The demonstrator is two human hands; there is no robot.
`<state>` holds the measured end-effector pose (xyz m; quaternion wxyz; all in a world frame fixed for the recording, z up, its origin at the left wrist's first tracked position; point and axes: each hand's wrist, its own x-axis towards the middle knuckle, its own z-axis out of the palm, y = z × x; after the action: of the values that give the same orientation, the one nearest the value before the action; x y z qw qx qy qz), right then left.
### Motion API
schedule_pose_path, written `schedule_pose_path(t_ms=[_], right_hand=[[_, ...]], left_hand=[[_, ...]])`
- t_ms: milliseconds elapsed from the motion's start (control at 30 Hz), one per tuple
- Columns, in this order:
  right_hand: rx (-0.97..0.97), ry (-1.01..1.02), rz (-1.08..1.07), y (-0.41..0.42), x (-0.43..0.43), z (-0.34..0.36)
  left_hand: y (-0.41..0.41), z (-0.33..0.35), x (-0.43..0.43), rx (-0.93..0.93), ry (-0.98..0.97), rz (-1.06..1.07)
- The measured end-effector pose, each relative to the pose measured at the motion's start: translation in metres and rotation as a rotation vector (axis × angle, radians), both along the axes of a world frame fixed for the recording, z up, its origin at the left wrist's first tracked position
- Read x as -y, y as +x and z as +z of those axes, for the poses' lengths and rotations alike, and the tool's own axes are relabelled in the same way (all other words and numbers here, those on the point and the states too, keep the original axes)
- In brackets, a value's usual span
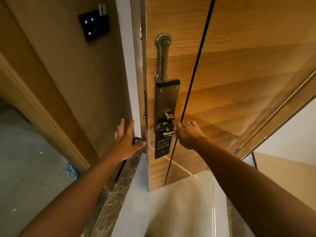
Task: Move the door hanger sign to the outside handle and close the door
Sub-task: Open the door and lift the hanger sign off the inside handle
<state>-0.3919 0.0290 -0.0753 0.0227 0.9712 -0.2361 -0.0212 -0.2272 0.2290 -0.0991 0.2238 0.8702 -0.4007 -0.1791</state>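
Note:
A wooden door (pixel 239 65) stands slightly ajar, its edge toward me. A dark "do not disturb" hanger sign (pixel 161 146) hangs from the metal inside handle (pixel 168 133) below a lock plate (pixel 166 100). My right hand (pixel 189 134) is closed around the end of that handle. My left hand (pixel 125 141) is spread flat with fingers apart, palm near the white door frame (pixel 130 65), thumb reaching toward the door's edge. It holds nothing. The outside handle is hidden, except for a small dark piece behind my left thumb.
A swing-bar door guard (pixel 162 57) is mounted above the lock plate. A black touch switch panel (pixel 94 24) sits on the wall at upper left. A marble threshold (pixel 119 185) runs along the floor under my left arm.

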Motion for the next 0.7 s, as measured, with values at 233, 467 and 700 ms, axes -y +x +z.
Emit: schedule_pose_path(t_ms=[233, 467, 700], right_hand=[[0.008, -0.029, -0.006, -0.068, -0.028, -0.001], [0.035, 0.034, 0.013, -0.124, -0.039, -0.004], [-0.002, 0.008, 0.022, -0.154, -0.048, -0.001]], left_hand=[[-0.083, -0.001, -0.032, -0.013, 0.018, 0.037], [-0.158, -0.004, -0.041, -0.012, 0.027, -0.017], [-0.199, -0.011, -0.032, -0.061, -0.039, -0.045]])
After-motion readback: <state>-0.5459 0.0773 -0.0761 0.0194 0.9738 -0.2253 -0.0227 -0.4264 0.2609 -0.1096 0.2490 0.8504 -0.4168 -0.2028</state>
